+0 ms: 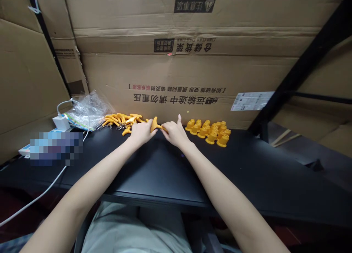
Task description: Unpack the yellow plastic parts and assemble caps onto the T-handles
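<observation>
Both my hands meet over the back of the black table. My left hand (141,132) is closed on an orange T-shaped handle (154,124), whose crosspiece stands up beside the thumb. My right hand (175,131) pinches the narrow end of the same piece, and its fingertips hide that end. One finger of the right hand points upward. Beside and behind my left hand lies a heap of orange T-shaped handles (117,119) with thin metal spirals. To the right of my right hand stand several orange flanged plastic cups (211,137) in a cluster.
Cardboard sheets (176,73) wall off the back of the black table (165,176). At left are a clear plastic bag (89,108), a white charger (61,123) on a power strip, a blurred-out object (56,146) and a white cable (52,183). A black post (297,62) rises at right.
</observation>
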{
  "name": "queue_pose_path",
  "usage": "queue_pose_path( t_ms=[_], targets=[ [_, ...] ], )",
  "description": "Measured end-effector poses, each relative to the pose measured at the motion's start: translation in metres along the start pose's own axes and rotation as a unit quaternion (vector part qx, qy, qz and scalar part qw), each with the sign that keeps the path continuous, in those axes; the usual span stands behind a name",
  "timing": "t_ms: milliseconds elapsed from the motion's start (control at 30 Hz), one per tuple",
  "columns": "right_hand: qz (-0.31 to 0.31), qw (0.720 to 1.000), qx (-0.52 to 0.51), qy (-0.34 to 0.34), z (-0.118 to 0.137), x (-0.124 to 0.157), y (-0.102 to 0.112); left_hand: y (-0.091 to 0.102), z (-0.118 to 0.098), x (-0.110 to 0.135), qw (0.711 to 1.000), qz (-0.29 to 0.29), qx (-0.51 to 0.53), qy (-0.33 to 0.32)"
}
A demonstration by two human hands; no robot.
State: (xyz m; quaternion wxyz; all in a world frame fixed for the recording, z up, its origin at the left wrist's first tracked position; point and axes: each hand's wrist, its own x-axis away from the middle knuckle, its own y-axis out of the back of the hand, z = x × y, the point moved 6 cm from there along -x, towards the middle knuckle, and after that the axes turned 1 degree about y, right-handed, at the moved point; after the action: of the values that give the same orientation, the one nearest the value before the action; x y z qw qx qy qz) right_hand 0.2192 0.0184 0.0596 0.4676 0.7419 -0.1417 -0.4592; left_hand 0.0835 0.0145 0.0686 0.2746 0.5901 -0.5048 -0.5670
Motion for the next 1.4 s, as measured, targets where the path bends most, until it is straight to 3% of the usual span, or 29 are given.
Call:
queue_pose_path(
  t_ms=[100, 233, 333, 567, 667, 767, 867, 1033, 1100, 1167, 1233, 1300, 1333, 1400],
  targets=[
    [-0.024, 0.999, -0.015, 0.016, 0.018, -0.002, 0.010, 0.004, 0.007, 0.011, 1.000, -0.008, 0.016, 0.023],
    [-0.022, 0.998, -0.036, 0.039, 0.028, -0.002, 0.011, 0.011, 0.011, 0.017, 0.996, -0.044, 0.064, -0.033],
    [-0.021, 0.998, -0.033, 0.041, 0.029, -0.003, 0.010, 0.011, 0.008, 0.019, 0.998, -0.025, 0.029, -0.056],
    [0.027, 1.000, 0.012, 0.001, 0.020, -0.005, -0.003, 0.010, 0.010, 0.018, 0.998, -0.054, -0.011, -0.030],
    [0.029, 0.999, 0.040, 0.005, 0.019, -0.005, -0.002, 0.005, 0.014, 0.016, 0.999, -0.038, 0.030, -0.015],
    [-0.007, 0.998, 0.064, 0.013, 0.018, -0.005, 0.004, -0.006, 0.020, 0.012, 0.990, 0.031, 0.137, 0.032],
    [-0.026, 0.996, 0.074, 0.032, 0.021, -0.005, 0.004, -0.021, 0.029, 0.012, 0.941, 0.147, 0.285, 0.105],
    [-0.047, 0.994, 0.078, 0.052, 0.027, -0.008, 0.004, -0.040, 0.035, 0.021, 0.790, 0.331, 0.479, 0.189],
    [-0.046, 0.995, 0.078, 0.047, 0.028, -0.009, 0.004, -0.043, 0.036, 0.023, 0.763, 0.362, 0.500, 0.193],
    [-0.031, 0.996, 0.072, 0.035, 0.025, -0.009, 0.003, -0.041, 0.038, 0.020, 0.793, 0.326, 0.482, 0.181],
    [0.007, 0.998, 0.051, 0.030, 0.021, -0.008, -0.002, -0.034, 0.041, 0.015, 0.868, 0.235, 0.407, 0.157],
    [0.070, 0.997, 0.020, 0.032, 0.018, -0.004, -0.012, -0.021, 0.039, 0.012, 0.948, 0.122, 0.275, 0.105],
    [0.104, 0.994, 0.007, 0.031, 0.017, -0.002, -0.018, -0.015, 0.035, 0.012, 0.974, 0.073, 0.201, 0.071],
    [0.151, 0.988, -0.011, 0.020, 0.014, 0.002, -0.027, -0.007, 0.024, 0.015, 0.996, 0.012, 0.084, 0.007]
  ],
)
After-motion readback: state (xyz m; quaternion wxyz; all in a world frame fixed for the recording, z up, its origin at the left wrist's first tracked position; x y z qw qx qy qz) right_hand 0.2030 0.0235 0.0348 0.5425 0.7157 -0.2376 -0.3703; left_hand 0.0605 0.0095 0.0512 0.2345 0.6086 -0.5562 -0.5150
